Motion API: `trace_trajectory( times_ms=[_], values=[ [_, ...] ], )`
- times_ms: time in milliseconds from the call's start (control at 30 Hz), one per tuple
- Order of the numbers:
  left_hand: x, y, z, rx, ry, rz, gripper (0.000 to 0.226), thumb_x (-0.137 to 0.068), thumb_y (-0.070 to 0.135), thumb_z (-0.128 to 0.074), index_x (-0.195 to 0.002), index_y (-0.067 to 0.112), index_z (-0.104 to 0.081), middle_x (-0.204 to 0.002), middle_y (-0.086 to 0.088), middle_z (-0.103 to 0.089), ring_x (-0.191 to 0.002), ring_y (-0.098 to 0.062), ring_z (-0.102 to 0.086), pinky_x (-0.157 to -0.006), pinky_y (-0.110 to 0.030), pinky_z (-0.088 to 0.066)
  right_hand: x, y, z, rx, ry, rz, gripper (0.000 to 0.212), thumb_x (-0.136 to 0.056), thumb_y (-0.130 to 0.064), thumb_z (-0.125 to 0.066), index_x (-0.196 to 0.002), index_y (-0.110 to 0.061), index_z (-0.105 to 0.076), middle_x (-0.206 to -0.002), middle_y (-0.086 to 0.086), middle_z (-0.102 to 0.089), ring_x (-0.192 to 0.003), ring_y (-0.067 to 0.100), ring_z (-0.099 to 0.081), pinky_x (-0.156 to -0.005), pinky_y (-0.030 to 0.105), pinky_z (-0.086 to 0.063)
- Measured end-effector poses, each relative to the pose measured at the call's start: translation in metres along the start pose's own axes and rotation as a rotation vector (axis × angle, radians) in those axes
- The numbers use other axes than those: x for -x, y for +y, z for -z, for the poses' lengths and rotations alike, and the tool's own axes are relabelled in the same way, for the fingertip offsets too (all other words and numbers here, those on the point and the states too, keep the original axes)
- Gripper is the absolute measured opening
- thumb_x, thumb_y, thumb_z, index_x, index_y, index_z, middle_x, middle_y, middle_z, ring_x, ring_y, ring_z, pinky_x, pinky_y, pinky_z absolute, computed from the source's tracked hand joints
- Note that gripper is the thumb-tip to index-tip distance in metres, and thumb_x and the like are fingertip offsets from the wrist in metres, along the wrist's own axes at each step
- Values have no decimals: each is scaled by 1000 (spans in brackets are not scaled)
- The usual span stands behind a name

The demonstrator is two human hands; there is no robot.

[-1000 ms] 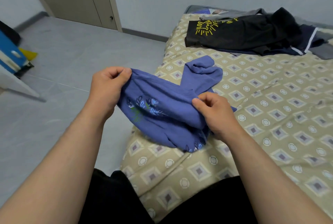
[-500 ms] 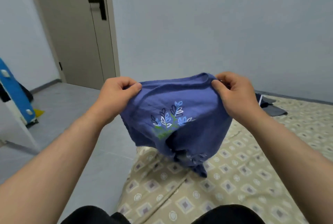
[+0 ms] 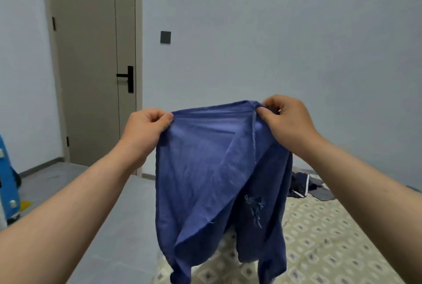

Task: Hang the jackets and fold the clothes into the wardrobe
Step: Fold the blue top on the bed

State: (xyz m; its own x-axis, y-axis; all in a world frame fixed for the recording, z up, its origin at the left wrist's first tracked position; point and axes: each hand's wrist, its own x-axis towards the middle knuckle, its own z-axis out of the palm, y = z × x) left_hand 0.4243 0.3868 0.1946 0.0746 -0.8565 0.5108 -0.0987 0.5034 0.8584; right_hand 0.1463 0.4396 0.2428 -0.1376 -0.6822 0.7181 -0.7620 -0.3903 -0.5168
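A blue garment with a small leaf print hangs in the air in front of me, above the near corner of the bed. My left hand grips its top edge at the left. My right hand pinches the top edge at the right. The cloth hangs down inside out, the print showing faintly through at the lower right. Its bottom end leaves the frame.
The bed with a beige patterned cover lies below and to the right. Dark clothes lie on its far end. A closed door stands at the left in the far wall. A blue object stands at the left edge on the grey floor.
Both hands have lifted the blue garment off the bed and raised it higher. It now hangs long and unfurled. My view has tilted upward toward the wall.
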Motion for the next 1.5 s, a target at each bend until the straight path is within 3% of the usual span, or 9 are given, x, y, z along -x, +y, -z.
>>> trace_trajectory(
  times_ms=[133, 467, 667, 867, 967, 1100, 1167, 1300, 1500],
  values=[
    [1, 20, -3, -8, 2, 23, 23, -94, 18, -64, -72, 10, -66, -64, 5, -59, -61, -11, -50, -63, -28, -42, -16, -36, 19, -1, 29, 39, 19, -88, -30, -70, -73, -18, -66, -70, -9, -63, -65, 7, -54, -61, 24, -43],
    [57, 54, -80, 144, -517, 176, 29, -82, 25, -78, -109, 22, -67, -97, 5, -76, -87, -13, -73, -75, -30, -59, -30, -100, 5, -101, -43, 51, 19, -86, -31, -73, -77, -14, -70, -77, -2, -69, -69, 9, -61, -63, 24, -50],
    [48, 47, -78, 536, -417, 348, 17, -90, 5, -62, -105, 0, -68, -100, -21, -70, -81, -29, -69, -74, -37, -59, 0, -63, -8, -261, -63, -56, 36, -96, -30, -60, -70, -5, -59, -62, 6, -54, -58, 8, -45, -59, 28, -40],
    [27, 46, -65, 737, -193, 487, 14, -97, 17, -57, -99, 4, -63, -85, -14, -67, -74, -25, -69, -71, -36, -58, 104, 27, -52, -492, -645, -373, 36, -92, -41, -63, -109, -9, -69, -102, 2, -72, -98, 12, -63, -96, 40, -51],
    [23, 49, -62, 796, -165, 509, 20, -101, 17, -51, -86, 9, -61, -77, -7, -64, -75, -20, -66, -79, -33, -53, 140, 39, -72, -433, -774, -387, 21, -89, -28, -63, -102, -16, -72, -101, 0, -73, -91, 6, -60, -86, 28, -47],
    [18, 48, -58, 812, -74, 489, 25, -103, 14, -46, -81, 11, -57, -72, -3, -61, -84, -20, -64, -99, -37, -49, 149, 40, -94, -450, -697, -447, 20, -89, -23, -61, -70, -27, -65, -101, 15, -70, -85, 13, -56, -79, 29, -44],
    [15, 45, -53, 818, -29, 477, 25, -103, 13, -46, -81, 12, -57, -72, -2, -62, -86, -18, -66, -97, -37, -51, 146, 38, -98, -508, -640, -471, 5, -82, -32, -67, -83, -28, -65, -110, 1, -69, -91, 9, -62, -81, 26, -49],
    [18, 45, -50, 789, -10, 507, 20, -100, 15, -52, -82, 10, -61, -72, -6, -66, -71, -19, -68, -80, -36, -55, 142, 33, -113, -504, -602, -466, 69, -71, -50, -71, -134, -41, -47, -133, -20, -54, -123, 4, -53, -103, 35, -48],
    [17, 45, -47, 836, -33, 433, 33, -103, 6, -43, -71, 11, -51, -49, 4, -59, -46, -10, -62, -65, -31, -48, 135, 26, -134, -527, -522, -429, 12, -97, -21, -58, -100, -17, -69, -101, 0, -74, -89, 6, -66, -81, 27, -53]
  ],
)
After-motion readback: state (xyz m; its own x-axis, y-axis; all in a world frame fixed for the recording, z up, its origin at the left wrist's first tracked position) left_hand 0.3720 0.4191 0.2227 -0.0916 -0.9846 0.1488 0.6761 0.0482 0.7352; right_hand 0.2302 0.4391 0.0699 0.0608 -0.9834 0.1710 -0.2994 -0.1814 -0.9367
